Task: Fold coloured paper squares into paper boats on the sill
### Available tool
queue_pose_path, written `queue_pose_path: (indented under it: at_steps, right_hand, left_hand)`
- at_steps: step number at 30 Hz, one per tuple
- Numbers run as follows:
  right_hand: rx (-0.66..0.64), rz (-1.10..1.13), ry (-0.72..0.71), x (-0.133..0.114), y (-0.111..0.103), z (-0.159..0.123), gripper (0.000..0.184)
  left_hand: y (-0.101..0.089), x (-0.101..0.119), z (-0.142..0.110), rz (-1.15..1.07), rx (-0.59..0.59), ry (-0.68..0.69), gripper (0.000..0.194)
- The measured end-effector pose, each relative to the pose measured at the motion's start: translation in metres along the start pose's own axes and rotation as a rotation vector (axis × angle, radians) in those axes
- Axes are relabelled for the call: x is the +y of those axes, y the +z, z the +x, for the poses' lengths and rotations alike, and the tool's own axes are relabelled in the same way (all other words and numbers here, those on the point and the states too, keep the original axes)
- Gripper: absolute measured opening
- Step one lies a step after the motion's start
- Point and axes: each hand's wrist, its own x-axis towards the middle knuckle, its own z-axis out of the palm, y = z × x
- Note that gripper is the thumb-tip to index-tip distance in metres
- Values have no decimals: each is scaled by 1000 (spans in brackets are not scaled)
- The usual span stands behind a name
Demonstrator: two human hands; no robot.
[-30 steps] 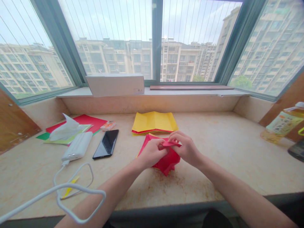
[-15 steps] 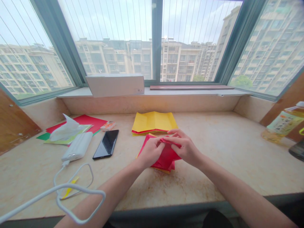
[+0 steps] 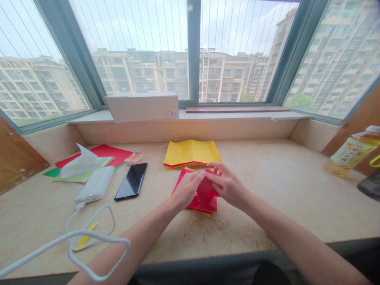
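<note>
A sheet of red paper [image 3: 204, 189] with creases is held between my two hands near the middle of the counter. My left hand [image 3: 189, 189] grips its left side, thumb and fingers closed on the upper edge. On the right, my right hand [image 3: 228, 183] pinches the same paper, and its fingertips meet the left ones at the top. Beneath lies a small pile of red and yellow paper [image 3: 204, 213], partly covered by my hands. Just behind it rests a stack of creased yellow paper [image 3: 192, 152] with a red layer under the top sheet.
Left on the counter [image 3: 267, 166] are a black phone [image 3: 131, 181], a white power bank [image 3: 95, 183] with a looping cable [image 3: 97, 236], a tissue pack [image 3: 80, 164] and red paper [image 3: 109, 153]. A bottle [image 3: 352, 152] stands far right. A white box [image 3: 142, 108] sits on the sill.
The red paper's right corner has swung inward, and more of the red pile shows below it. Both hands stay on the paper, fingertips slightly shifted. The view has moved a little.
</note>
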Motion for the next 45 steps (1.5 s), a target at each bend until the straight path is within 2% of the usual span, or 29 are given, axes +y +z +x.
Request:
queue_pose_path:
  at_steps: [6,11,15,19,23,27,30,34,38,45]
  right_hand:
    - [8,56,78,0,-3,1,46]
    - [113,110,155,-1,-11,4,46]
    - [213,212,254,1,-10,6,45]
    - [291,413,431,9,-4,6,45]
    - [326,498,521,15,-2,5,34]
    - [336,350,466,13,-8,7,8]
    - [304,214,387,11,-12,8,5]
    - [268,184,353,6,-11,8,7]
    - [211,251,323,0,-8,8,11]
    - [107,267,250,-1,-13,9,30]
  left_hand:
    - [0,-3,3,-44,89,-6,33]
    - [-6,-4,6,-157,227,-17,32]
    - [-8,-4,8,-282,291,-7,33]
    - [-7,-3,6,-244,300,-37,31]
    - [-5,1,3,-149,231,-85,24]
    - [-2,4,0,-110,118,-143,30]
    - [-1,4,-1,-98,62,-148,36]
    - [-1,-1,-1,-59,12,-136,33]
    - [-3,-5,1,-63,-44,-126,39]
    - [-5,1,0,-133,-50,-100,45]
